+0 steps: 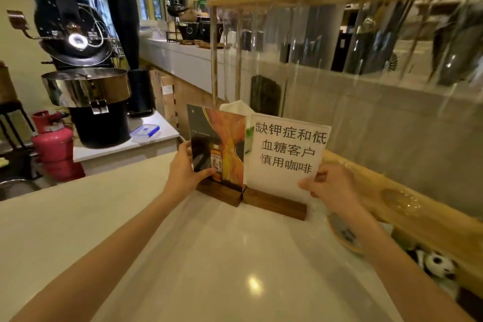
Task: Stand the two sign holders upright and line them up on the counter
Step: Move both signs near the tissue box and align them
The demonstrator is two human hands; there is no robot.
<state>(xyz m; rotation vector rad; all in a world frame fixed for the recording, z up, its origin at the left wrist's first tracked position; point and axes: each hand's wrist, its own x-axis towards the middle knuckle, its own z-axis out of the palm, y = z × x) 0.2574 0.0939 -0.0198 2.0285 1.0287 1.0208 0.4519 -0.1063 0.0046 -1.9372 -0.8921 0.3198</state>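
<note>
Standing upright at the far edge of the pale, glossy stone counter [130, 230], the two sign holders are seen side by side, their dark wooden bases close together or touching at the inner ends.

At the left, the clear acrylic sign holder with the dark and orange bottle poster [218, 144] is gripped by the left hand [187, 168]: the thumb is laid across the lower front face and the fingers are wrapped around its left edge. Its walnut-coloured base block [218, 192] is angled toward the viewer, so the two bases meet at a shallow corner and are not in one straight line.

To the right, the clear acrylic sign holder with the white sheet of printed black characters [286, 151] is pinched at its lower right corner by the right hand [332, 185], thumb in front, fingers behind. Its longer dark wooden base [274, 202] lies flat on the counter.

Several risks are judged from here. If either panel is pushed high up, it could be tipped backward off its narrow base. The glossy surface may let a base slide further than intended, so the corner could be knocked against its neighbour. The yellow wooden ledge [392, 201] just beside the right hand leaves little room for adjustment.
</note>
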